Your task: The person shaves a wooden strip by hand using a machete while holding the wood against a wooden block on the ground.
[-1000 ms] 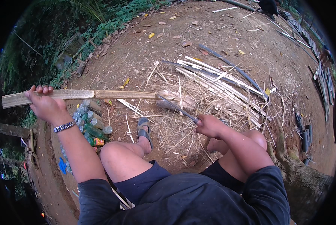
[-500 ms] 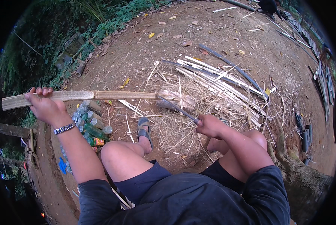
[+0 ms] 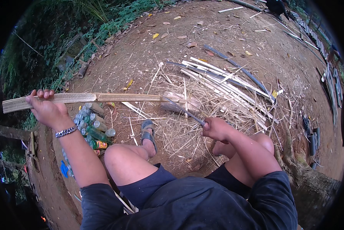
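A long split piece of bamboo lies level across the view, its pale inner face and one node showing. Around its left end my left hand is closed, thumb below and fingertips over the upper edge. The bamboo's right end rests at a short wooden log on the ground. My right hand is wrapped around the handle of a knife, hiding most of that handle. The thin grey blade slants up and left over the log, its tip close to the bamboo's right end; whether they touch I cannot tell.
Pale shavings and split strips litter the ground beyond the log. Glass and plastic bottles stand clustered by my left knee. A tree root rises at right. Green plants border the far left.
Almost nothing differs. My right hand and the knife have shifted very slightly to the right; the left hand still grips the bamboo in the same place.
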### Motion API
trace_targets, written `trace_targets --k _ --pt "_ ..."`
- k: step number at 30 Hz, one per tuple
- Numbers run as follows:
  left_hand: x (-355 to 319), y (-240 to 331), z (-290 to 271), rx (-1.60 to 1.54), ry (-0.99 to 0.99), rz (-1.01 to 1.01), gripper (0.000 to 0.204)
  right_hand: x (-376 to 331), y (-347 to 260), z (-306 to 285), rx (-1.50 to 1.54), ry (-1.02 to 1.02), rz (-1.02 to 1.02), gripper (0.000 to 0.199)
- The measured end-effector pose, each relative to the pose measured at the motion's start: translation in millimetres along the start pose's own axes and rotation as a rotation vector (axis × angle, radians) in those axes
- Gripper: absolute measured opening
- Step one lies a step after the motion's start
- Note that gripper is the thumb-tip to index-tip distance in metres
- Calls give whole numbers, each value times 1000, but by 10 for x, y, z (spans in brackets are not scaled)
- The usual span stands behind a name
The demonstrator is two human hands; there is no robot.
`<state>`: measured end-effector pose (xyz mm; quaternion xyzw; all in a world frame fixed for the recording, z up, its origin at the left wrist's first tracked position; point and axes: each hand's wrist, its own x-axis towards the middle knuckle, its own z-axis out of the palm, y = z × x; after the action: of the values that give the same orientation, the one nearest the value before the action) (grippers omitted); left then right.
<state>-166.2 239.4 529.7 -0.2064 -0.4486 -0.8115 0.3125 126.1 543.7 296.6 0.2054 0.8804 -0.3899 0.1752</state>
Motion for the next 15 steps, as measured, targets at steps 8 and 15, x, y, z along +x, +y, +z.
trace_targets --k 8,15 --pt "4 -12 -8 2 -20 3 31 41 34 32 -24 -12 2 41" --pt "-39 17 60 0 -7 4 32 46 45 37 -24 -15 7 41"
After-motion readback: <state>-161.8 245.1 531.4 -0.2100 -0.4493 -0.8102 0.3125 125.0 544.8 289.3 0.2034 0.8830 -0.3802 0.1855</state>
